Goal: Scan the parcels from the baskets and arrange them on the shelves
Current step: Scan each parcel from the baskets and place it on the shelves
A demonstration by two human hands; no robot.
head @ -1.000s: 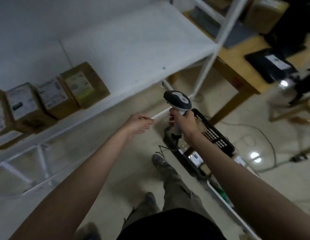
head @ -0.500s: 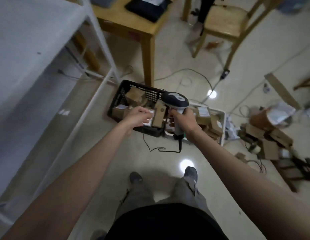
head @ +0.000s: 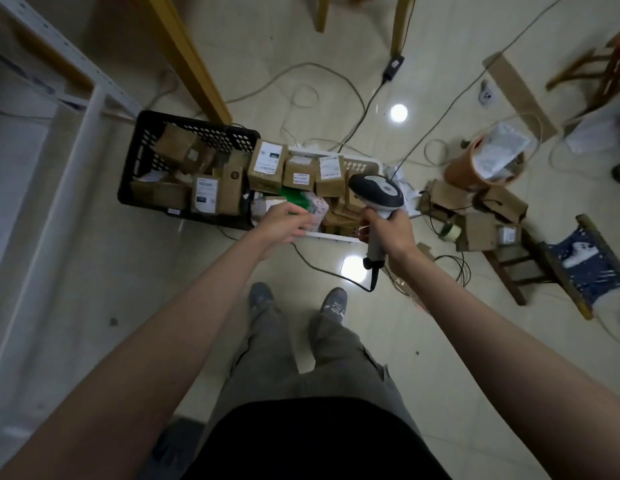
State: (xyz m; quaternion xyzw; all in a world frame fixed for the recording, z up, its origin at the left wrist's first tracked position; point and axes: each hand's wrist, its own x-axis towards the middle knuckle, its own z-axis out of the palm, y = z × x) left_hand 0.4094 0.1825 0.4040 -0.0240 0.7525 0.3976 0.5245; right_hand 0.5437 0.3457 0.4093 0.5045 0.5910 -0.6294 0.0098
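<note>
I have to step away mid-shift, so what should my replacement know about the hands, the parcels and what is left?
Right hand grips the barcode scanner, its cable trailing to the floor.
Left hand reaches over the white basket, fingers curled; no parcel plainly held.
Black basket and white basket stand side by side on the floor, both full of boxed parcels.
Shelf frame stands at the left.
Done: no scan or placement shows here.
Left: pick a parcel, scan it, shelve it, then repeat.
</note>
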